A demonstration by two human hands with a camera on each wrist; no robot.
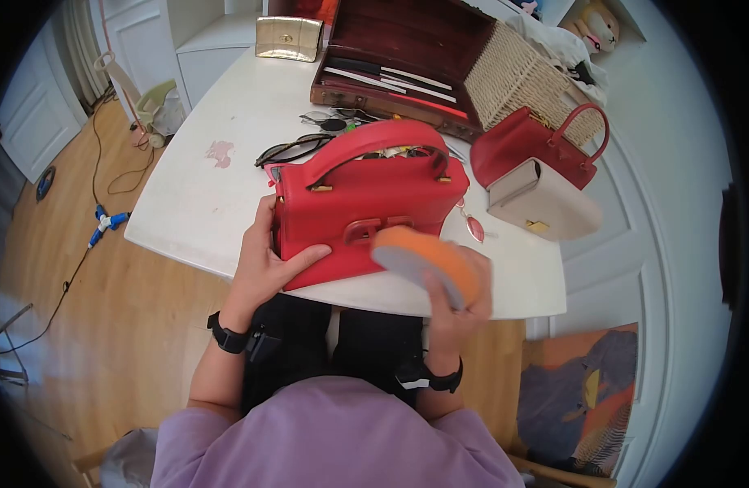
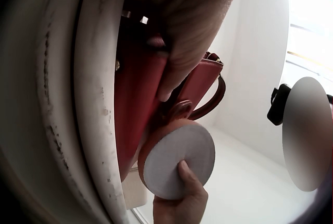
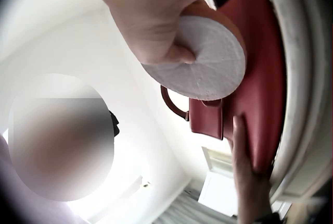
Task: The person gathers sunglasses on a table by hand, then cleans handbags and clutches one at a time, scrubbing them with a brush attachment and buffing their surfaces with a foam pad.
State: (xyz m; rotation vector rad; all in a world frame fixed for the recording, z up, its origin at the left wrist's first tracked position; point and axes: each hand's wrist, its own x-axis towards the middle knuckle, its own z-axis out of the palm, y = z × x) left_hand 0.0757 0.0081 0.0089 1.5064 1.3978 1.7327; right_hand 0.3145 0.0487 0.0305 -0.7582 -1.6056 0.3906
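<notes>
A red handbag (image 1: pixel 329 215) with a raised top handle (image 1: pixel 374 146) and a buckle-like clasp stands upright near the table's front edge. At its left end my left hand (image 1: pixel 259 264) grips it, thumb flat on the front panel and fingers round the side. My right hand (image 1: pixel 464 305) holds a thick round pad (image 1: pixel 439 254), orange on one side and grey on the other, at the bag's lower right front. In the right wrist view, the thumb presses on the grey face of the pad (image 3: pixel 218 60). The orange face is turned toward the bag's front.
Behind the bag lie sunglasses (image 1: pixel 297 150) and an open brown case (image 1: pixel 399 102). A gold purse (image 1: pixel 289 38) sits at the back left. To the right are a darker red handbag (image 1: pixel 508 146), a cream bag (image 1: pixel 545 199), red-lensed glasses (image 1: pixel 473 228) and a woven basket (image 1: pixel 517 73).
</notes>
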